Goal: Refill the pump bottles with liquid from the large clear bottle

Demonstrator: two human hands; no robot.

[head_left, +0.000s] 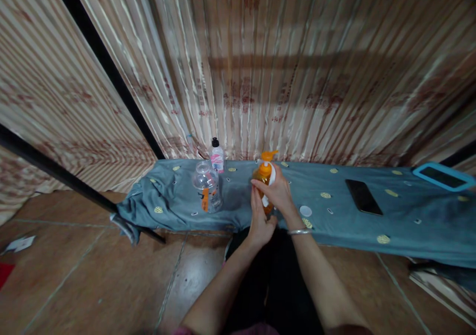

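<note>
An orange pump bottle (pixel 265 174) stands on the low surface covered with a blue-grey cloth (pixel 334 211). My right hand (pixel 277 192) wraps around its upper body just under the orange pump head. My left hand (pixel 260 221) grips the bottle's lower part from the near side. A small white cap (pixel 305 210) lies on the cloth just right of my right wrist, which wears a silver bangle (pixel 299 232).
A clear empty jar (pixel 207 193) with an orange label and a small clear bottle with a black cap (pixel 216 156) stand to the left. A black phone (pixel 363 196) and a blue-framed tablet (pixel 442 176) lie to the right. Striped curtains hang behind; the floor is brown tile.
</note>
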